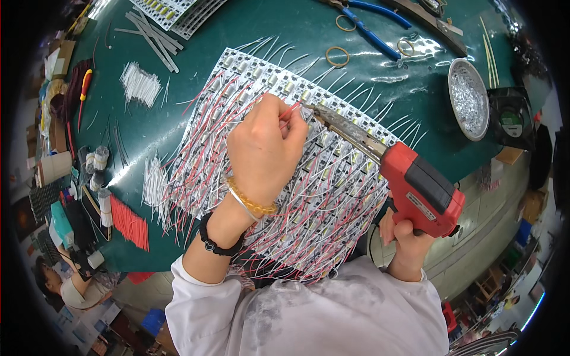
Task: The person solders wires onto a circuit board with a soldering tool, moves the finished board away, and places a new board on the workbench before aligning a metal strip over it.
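Note:
A large panel of small white circuit boards (287,86) lies tilted in front of me, covered with rows of red and white wires. Over its upper part, my left hand (267,145) is closed, thumb and fingertips pinching a red wire (290,110). My right hand (409,240) grips the handle of a red and black soldering gun (418,190). The gun's long metal nose points up and left, its tip beside my left fingertips at the board. Whether the tip touches a pad is too small to tell.
On the green table (196,98) lie bundled white wires (141,84), red wires (129,222), a screwdriver (85,89) and grey strips (151,38). Blue-handled pliers (374,32) and rubber rings are at the back. A metal bowl (469,98) stands right. Another person (74,285) sits at lower left.

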`<action>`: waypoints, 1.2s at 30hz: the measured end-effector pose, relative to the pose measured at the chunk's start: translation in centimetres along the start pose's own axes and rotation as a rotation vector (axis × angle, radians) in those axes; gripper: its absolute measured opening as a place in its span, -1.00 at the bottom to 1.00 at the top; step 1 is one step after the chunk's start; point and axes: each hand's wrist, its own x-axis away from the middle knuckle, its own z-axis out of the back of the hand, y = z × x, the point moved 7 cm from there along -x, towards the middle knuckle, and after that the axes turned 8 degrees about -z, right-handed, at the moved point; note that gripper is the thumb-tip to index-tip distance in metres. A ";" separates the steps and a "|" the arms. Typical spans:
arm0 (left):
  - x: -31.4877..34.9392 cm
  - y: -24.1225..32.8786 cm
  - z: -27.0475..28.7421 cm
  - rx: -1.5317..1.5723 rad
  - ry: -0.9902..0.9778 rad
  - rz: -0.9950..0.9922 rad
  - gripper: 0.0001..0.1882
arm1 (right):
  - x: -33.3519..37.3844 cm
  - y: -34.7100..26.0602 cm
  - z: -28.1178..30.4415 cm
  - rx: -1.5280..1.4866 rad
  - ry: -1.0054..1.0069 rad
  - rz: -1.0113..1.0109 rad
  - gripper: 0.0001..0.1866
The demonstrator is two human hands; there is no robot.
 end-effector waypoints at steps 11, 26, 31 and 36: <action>0.0 0.3 -0.2 -0.053 -0.049 0.001 -0.84 | 0.1 -0.6 0.3 -0.047 -0.017 0.065 -0.44; 0.2 2.4 -0.5 0.068 -0.100 -0.011 -0.88 | 1.4 -1.7 1.7 0.030 0.249 0.065 -0.11; 0.4 0.8 -1.5 0.019 -0.136 0.094 -0.86 | 1.8 -0.9 2.1 0.031 0.234 0.059 -0.10; 0.6 0.7 -1.6 0.039 -0.088 0.075 -0.86 | 1.0 -0.3 1.9 0.128 0.180 0.031 -0.18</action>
